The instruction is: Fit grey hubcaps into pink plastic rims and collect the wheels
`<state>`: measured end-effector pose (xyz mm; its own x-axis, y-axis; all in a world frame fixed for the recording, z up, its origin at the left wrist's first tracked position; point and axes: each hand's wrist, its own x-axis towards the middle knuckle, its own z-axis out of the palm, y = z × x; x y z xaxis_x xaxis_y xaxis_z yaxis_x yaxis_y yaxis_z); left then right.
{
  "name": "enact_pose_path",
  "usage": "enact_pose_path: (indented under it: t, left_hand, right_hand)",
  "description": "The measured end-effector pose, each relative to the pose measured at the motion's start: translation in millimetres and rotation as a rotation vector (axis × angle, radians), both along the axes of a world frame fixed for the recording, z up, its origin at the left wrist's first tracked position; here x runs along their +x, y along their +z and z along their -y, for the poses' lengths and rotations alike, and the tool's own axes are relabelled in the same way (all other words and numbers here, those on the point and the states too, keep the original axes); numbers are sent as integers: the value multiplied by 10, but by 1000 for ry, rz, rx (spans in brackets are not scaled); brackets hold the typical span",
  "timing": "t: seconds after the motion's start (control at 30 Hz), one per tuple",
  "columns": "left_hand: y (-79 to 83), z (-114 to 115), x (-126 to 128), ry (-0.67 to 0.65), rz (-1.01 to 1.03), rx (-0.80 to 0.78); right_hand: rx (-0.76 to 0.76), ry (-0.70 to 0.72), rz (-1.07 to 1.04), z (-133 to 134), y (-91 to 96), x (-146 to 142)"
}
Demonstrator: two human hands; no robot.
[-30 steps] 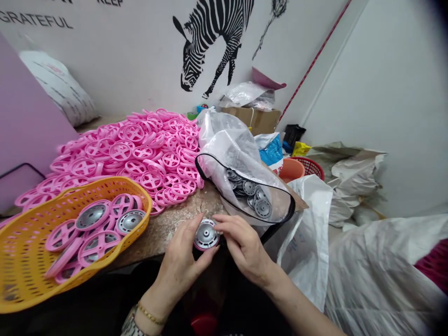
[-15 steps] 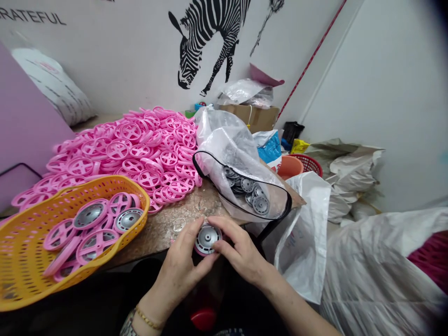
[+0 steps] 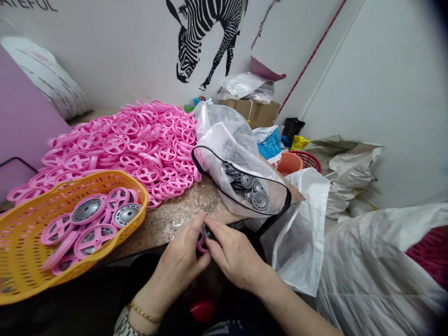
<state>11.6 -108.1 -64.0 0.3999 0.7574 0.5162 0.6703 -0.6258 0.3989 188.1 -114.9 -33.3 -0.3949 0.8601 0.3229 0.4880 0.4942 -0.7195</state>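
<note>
Just over the table's front edge, my two hands meet with fingers curled round one small wheel. My left hand [image 3: 180, 254] is closed on the pink wheel [image 3: 202, 243], of which only a slice shows. My right hand [image 3: 236, 252] closes on a dark grey hubcap disc [image 3: 209, 233] at the same spot, seen nearly edge-on. Fingers hide most of both pieces, and I cannot tell whether the disc sits fully in the wheel. To the left, a yellow basket [image 3: 21, 224] holds several pink wheels, some with silver discs in them.
A large heap of pink wheels [image 3: 115, 143] covers the back left of the worn table [image 3: 157, 221]. Right of it, a clear plastic bag [image 3: 224, 123] lies with its black-rimmed mouth towards me, grey discs [image 3: 260, 200] inside. White sacks [image 3: 367, 261] stand at the right.
The wheel has turned from its silver face towards me to nearly edge-on between my hands. My right fingers have shifted over it. The view has moved slightly.
</note>
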Motion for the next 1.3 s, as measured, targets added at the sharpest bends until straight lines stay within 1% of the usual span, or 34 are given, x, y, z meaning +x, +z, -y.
enact_pose_path:
  t: [0.1,0.2,0.27,0.4,0.47,0.53,0.6,0.7,0.8,0.87,0.97,1.03,1.07,1.2,1.3]
  left_hand:
    - [24,3,7,9,50,-24]
    - [42,9,18,31,142,-112]
    - [37,11,30,49,266,-226]
    - [19,12,80,52,595,-510]
    - [29,22,117,48,735,-619]
    - [53,42,157,51,824,-701]
    - [76,66,194,47,875,-772]
    - [79,91,234,41,936,-845]
    - [38,90,242,52,945,-843]
    - [-1,83,229,84,885,-780]
    - [-48,76,197,145,750,-625]
    - [-59,78,184,153,720,-597]
    - [-59,81,182,141,735,-629]
    - [-22,105,202,58,835,-851]
    - [25,120,220,41,877,-922]
  right_hand:
    - [-7,-84,-7,-14,-12,14]
    - [-53,-140,-112,-50,-56,42]
    - [-119,-153,-241,-75,-97,57]
    - [-370,-164,-526,-119,-180,66]
    - [-461,-155,-600,-137,-207,67]
    - [-483,-166,-621,-151,-218,72]
    - [-441,-164,-604,-157,-215,79]
    - [-364,-108,-550,-149,-199,76]
    - [-399,-81,-557,-133,-189,57]
    - [-434,-79,-587,-129,-189,47]
    - [-433,-83,-603,-132,-197,50]
    - [-417,-101,-572,-136,-202,61]
    - [-413,-108,-552,-137,-203,66]
    - [-418,-113,-531,-139,-189,81]
    - [-377,-92,-522,-138,-174,88]
